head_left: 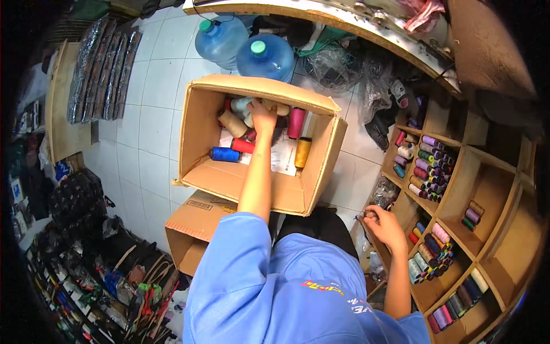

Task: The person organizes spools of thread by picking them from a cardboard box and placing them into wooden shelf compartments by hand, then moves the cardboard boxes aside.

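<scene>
My left hand [263, 117] reaches down into an open cardboard box [260, 84]. Its fingers curl among pale thread spools [241, 105] and seem closed on one, though the fingertips are partly hidden. Around it lie a tan spool [232, 124], a red spool [243, 146] and a blue spool [225, 154]. A magenta spool [296, 123] and a mustard spool [303, 152] stand along the box's right side. Out to the right, beside the wooden shelf, my right hand [385, 225] is closed in a pinch on a small dark thing with a pale tip, too small to name.
A wooden shelf [452, 223] at right has compartments with many coloured spools. Another cardboard box [197, 218] sits below the open one. Two blue water jugs [266, 60] stand beyond. Wrapped dark bundles [103, 74] are at far left, with cluttered materials [126, 275] at lower left.
</scene>
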A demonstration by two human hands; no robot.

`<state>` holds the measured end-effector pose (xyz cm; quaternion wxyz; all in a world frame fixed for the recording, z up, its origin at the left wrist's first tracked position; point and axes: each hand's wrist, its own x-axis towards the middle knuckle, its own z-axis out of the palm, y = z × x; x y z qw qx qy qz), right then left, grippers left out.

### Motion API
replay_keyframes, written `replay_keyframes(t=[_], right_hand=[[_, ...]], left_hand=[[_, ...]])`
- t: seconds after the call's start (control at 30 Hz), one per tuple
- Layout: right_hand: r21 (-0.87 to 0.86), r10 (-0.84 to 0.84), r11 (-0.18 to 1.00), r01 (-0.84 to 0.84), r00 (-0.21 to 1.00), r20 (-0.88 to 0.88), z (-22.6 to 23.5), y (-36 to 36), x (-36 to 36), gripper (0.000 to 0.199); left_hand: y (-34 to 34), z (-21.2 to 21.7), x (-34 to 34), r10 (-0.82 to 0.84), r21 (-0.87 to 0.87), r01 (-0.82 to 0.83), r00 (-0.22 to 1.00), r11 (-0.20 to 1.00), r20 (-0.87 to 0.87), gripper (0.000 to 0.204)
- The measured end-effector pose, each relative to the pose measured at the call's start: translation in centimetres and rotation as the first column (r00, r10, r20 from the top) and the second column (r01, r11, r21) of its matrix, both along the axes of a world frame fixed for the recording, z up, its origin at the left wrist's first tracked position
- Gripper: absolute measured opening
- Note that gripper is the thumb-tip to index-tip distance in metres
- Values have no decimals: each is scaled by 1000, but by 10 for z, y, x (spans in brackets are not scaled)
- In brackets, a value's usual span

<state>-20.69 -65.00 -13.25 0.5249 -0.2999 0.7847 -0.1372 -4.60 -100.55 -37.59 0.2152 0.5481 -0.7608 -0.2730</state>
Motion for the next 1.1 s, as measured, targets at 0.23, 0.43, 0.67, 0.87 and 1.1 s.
replay_keyframes(t=[0.23, 0.43, 0.67, 0.87, 1.1], right_hand=[[-19, -60, 998, 61, 997, 53, -10, -9, 5, 34], [-213, -69, 974, 74, 997, 31, 14, -72, 12, 38], [-517, 34, 856, 19, 995, 91, 7, -151, 46, 59], [-221, -92, 960, 170, 941, 326, -1, -113, 29, 51], [-72, -454, 826, 559, 735, 504, 7, -65, 2, 44]], left_hand=[[1, 4, 15, 319, 198, -284, 932, 938, -171, 37], [25, 140, 32, -2, 607, 80, 992, 791, -128, 40], [79, 258, 21, -89, 742, 347, 927, 573, -365, 46], [22, 141, 64, -27, 633, -141, 968, 762, 249, 39], [-22, 8, 136, -299, 592, -187, 722, 784, 624, 45]])
